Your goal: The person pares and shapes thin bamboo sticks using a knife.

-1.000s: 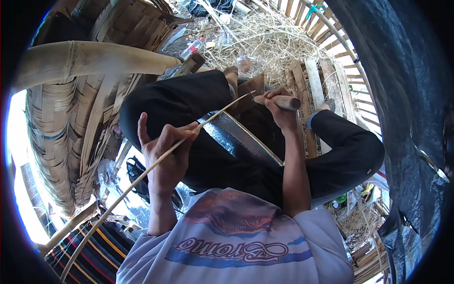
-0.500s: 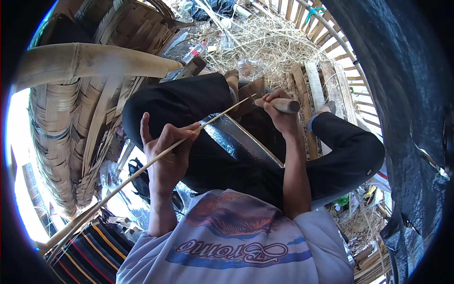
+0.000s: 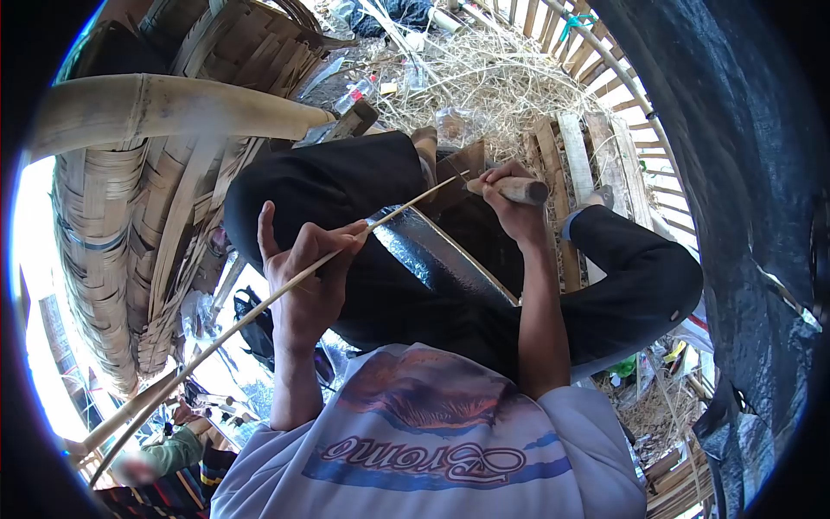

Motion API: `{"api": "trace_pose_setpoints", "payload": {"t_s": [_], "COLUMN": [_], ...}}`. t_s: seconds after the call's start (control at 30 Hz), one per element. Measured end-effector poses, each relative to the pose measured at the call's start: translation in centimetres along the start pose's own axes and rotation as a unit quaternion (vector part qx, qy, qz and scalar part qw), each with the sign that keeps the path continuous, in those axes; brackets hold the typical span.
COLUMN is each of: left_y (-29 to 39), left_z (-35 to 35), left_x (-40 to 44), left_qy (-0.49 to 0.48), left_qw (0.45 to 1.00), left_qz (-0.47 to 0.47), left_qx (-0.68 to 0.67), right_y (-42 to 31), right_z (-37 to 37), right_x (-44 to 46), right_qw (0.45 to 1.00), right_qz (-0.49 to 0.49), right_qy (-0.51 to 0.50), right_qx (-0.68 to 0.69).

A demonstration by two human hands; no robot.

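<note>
A long thin bamboo strip [image 3: 259, 304] runs slantwise from the lower left to its pale tip near the middle. My left hand [image 3: 307, 268] pinches it between thumb and fingers, little finger raised. My right hand [image 3: 514, 208] is wrapped around the thick wooden handle [image 3: 523, 191] of a knife. Little of its blade can be made out; it lies close to the strip's tip. Behind the tip is a flat brown piece [image 3: 465, 161] whose kind I cannot tell. A shiny silvery sheet [image 3: 406, 246] lies between my legs, below the strip.
A thick bamboo pole [image 3: 207, 110] crosses the upper left above woven bamboo [image 3: 104, 259]. Straw [image 3: 493, 78] and a plastic bottle [image 3: 356, 93] lie ahead. Wooden slats [image 3: 596, 156] stand on the right, beside a dark tarp [image 3: 718, 130]. Another person's green sleeve [image 3: 177, 454] shows lower left.
Another person has come into view at the lower left, where the striped cloth has shifted. My hands, the knife and the strip's tip have barely moved.
</note>
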State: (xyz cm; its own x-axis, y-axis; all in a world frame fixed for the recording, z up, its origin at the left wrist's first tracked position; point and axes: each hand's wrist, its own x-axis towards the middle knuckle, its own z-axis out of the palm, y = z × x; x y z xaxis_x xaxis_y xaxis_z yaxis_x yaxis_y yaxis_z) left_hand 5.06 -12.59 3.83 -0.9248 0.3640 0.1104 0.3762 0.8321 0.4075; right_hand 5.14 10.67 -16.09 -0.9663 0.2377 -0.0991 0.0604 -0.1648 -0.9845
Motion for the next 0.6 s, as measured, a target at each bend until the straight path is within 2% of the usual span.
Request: {"api": "trace_pose_setpoints", "payload": {"t_s": [0.2,0.3,0.37,0.47,0.5,0.57,0.6], "left_y": [0.1,-0.3,-0.3,0.2,0.1,-0.2,-0.4], "left_z": [0.1,0.0,0.0,0.2,0.2,0.0,0.0], "left_x": [0.1,0.1,0.0,0.2,0.2,0.0,-0.1], "left_qy": [0.002,0.004,-0.001,0.008,0.006,0.003,0.001], "left_qw": [1.0,1.0,1.0,1.0,1.0,1.0,1.0], "left_qz": [0.004,0.003,-0.001,-0.001,0.001,-0.006,-0.004], "left_qx": [-0.007,-0.005,-0.013,-0.022,-0.02,-0.013,-0.012], "right_y": [2.5,1.4,1.4,2.9,3.1,2.2,1.2], "right_z": [-0.1,-0.2,-0.1,0.0,-0.4,-0.4,-0.6], "right_x": [0.0,-0.2,-0.4,-0.2,0.1,0.0,-0.4], "right_qw": [0.993,1.0,0.999,0.982,0.982,0.999,1.0], "right_qz": [-0.007,0.002,-0.021,0.004,-0.001,0.017,0.016], "right_qy": [-0.004,-0.001,-0.009,0.002,0.004,0.017,0.019], "right_qx": [-0.116,-0.031,-0.027,-0.188,-0.188,-0.02,0.009]}}
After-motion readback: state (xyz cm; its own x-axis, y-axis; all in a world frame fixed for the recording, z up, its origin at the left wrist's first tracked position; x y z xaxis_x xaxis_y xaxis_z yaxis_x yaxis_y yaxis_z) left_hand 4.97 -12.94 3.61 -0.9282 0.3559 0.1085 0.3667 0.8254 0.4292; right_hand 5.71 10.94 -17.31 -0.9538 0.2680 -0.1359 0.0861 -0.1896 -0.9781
